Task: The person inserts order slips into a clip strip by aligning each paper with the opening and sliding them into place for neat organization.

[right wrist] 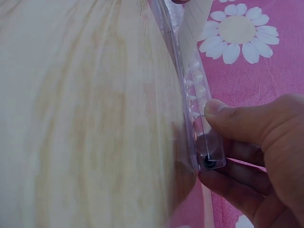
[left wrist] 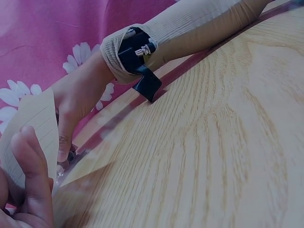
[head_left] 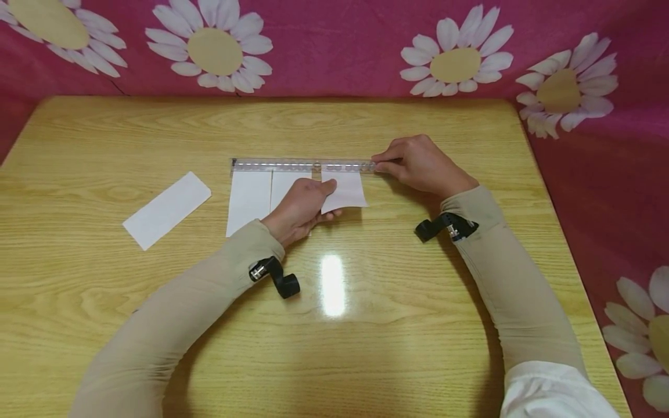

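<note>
A clear plastic ruler (head_left: 292, 165) lies crosswise on the table along the upper edges of white paper pieces. My right hand (head_left: 423, 165) pinches its right end between thumb and fingers; the right wrist view shows that ruler end (right wrist: 209, 147) close up. My left hand (head_left: 305, 206) holds a small paper piece (head_left: 347, 194) with the thumb on top and fingers beneath. This piece's upper edge meets the ruler, and its lower edge curves off the table. Printed lines mark the side of this paper (left wrist: 40, 118) seen in the left wrist view.
Left of my left hand, a paper strip (head_left: 250, 203) lies beside another strip (head_left: 284, 188), partly covered by that hand. A separate paper strip (head_left: 167, 210) rests at an angle farther left. Behind the wooden table (head_left: 366, 348) hangs a pink flowered cloth (head_left: 334, 46).
</note>
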### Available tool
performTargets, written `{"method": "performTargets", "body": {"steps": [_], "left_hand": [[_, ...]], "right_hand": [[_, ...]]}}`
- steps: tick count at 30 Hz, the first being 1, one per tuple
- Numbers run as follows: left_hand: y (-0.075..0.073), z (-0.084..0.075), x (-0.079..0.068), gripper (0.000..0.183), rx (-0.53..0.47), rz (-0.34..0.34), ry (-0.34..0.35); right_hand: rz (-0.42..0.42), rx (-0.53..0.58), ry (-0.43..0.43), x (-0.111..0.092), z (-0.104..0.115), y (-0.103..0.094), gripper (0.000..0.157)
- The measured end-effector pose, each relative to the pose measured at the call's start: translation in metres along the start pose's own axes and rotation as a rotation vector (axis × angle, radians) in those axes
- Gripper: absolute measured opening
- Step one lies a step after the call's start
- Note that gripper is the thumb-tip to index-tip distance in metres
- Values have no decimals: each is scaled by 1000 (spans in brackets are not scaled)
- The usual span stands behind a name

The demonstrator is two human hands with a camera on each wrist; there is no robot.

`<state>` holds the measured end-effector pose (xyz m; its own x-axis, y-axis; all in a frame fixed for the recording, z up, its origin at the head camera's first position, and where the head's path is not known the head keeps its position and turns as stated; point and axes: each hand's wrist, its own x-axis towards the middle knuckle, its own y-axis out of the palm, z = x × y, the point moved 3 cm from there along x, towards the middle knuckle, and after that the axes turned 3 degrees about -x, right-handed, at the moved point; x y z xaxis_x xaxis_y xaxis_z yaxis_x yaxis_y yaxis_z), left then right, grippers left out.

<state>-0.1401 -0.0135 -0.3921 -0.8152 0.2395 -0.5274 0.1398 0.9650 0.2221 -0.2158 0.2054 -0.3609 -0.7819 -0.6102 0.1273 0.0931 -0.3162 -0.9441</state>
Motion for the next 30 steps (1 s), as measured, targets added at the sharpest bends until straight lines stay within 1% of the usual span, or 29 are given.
{"method": "performTargets", "body": {"steps": [10, 23, 30], "left_hand": [[-4, 1, -1, 38, -3, -20, -9], [-7, 1, -3, 40, 1, -19, -16], [-8, 1, -3, 35, 19, -27, -21]], "right_hand": [[9, 0, 6, 0, 0, 0, 24], [4, 3, 7, 0, 0, 0, 24], [1, 0, 2, 0, 0, 0, 24]]}}
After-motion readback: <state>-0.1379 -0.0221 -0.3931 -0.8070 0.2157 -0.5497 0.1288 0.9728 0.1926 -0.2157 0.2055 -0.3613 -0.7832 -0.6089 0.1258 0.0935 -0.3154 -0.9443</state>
